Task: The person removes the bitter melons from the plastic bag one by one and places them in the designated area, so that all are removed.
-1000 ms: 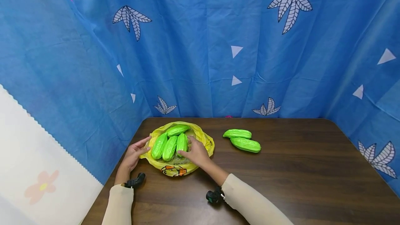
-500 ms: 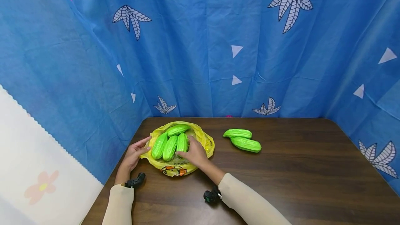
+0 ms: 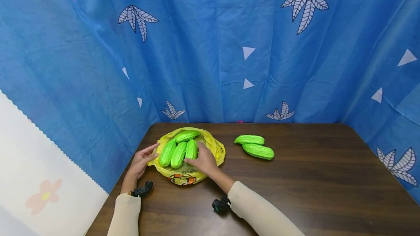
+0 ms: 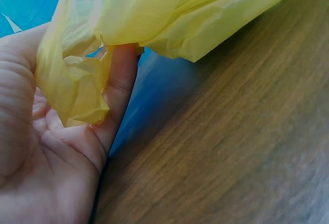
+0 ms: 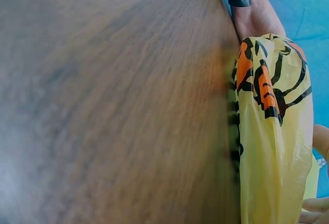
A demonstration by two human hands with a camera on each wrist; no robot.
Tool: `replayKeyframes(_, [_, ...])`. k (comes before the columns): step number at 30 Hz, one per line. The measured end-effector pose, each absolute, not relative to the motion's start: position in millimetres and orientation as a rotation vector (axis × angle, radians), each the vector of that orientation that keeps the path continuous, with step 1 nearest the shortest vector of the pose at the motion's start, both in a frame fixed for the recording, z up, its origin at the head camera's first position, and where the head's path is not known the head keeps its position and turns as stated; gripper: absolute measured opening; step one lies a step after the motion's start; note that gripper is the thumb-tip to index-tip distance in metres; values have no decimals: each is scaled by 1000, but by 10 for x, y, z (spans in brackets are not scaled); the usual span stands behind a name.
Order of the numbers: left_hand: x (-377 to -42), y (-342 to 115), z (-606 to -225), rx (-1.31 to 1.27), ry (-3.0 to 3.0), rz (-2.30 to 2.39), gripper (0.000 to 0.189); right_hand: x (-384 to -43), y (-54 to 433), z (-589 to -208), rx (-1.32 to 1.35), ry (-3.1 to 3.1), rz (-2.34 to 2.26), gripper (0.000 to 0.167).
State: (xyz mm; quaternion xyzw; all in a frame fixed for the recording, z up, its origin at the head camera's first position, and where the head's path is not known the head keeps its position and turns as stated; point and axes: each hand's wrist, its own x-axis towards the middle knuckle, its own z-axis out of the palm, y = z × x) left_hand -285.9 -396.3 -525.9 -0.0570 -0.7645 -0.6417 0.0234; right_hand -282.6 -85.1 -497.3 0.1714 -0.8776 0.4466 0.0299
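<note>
On the left of the table a yellow plastic bag (image 3: pixel 218 150) with printed figures lies with its mouth spread wide. Several bright green ridged gourds, resembling bitter gourds, are inside it. My left hand (image 3: pixel 140 161) holds the bag's left edge between thumb and fingers; in the left wrist view, a fold of yellow plastic (image 4: pixel 85 88) lies across that palm. My right hand (image 3: pixel 205 160) reaches into the bag and grips the rightmost gourd (image 3: pixel 191 149), thumb at its near end. Its fingertips are partly hidden. In the right wrist view the bag's side (image 5: pixel 275 147) covers most of that hand.
Two more green gourds lie touching on the table right of the bag, one (image 3: pixel 250 140) behind the other (image 3: pixel 258 151). The dark wooden table (image 3: pixel 315 181) extends to the right. A blue patterned curtain (image 3: pixel 203 46) hangs behind and beside it.
My right forearm and wrist have shifted slightly left, while the right hand stays at the same gourd. My left hand and the bag look unchanged.
</note>
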Motion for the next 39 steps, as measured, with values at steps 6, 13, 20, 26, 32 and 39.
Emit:
replayKeyframes(6, [-2857,-3952,-5252,-176,-2357,-1989,55,-2822,-872,-4952,479,-2740,1335,92])
replayKeyframes(13, [-2871,-3943,-5240,-172,-2368,-1975,55,-2844,-877,-4956,466,-2735,1322,82])
replayKeyframes(20, [-2848,-3929,-5189,-184,-2358,-1984,55,-2845,-885,-4940,437,-2736,1342,80])
replayKeyframes(26, [-2854,-3949,-5251,-180,-2365,-1976,56,-2842,-921,-4933,389,-2772,1300,88])
replayKeyframes(32, [-2828,-3914,-5207,-177,-2371,-2005,54,-2852,-918,-4952,369,-2802,1280,87])
replayKeyframes(39, [-2790,-3894,-5103,-193,-2372,-2005,55,-2844,-901,-4962,386,-2764,1333,79])
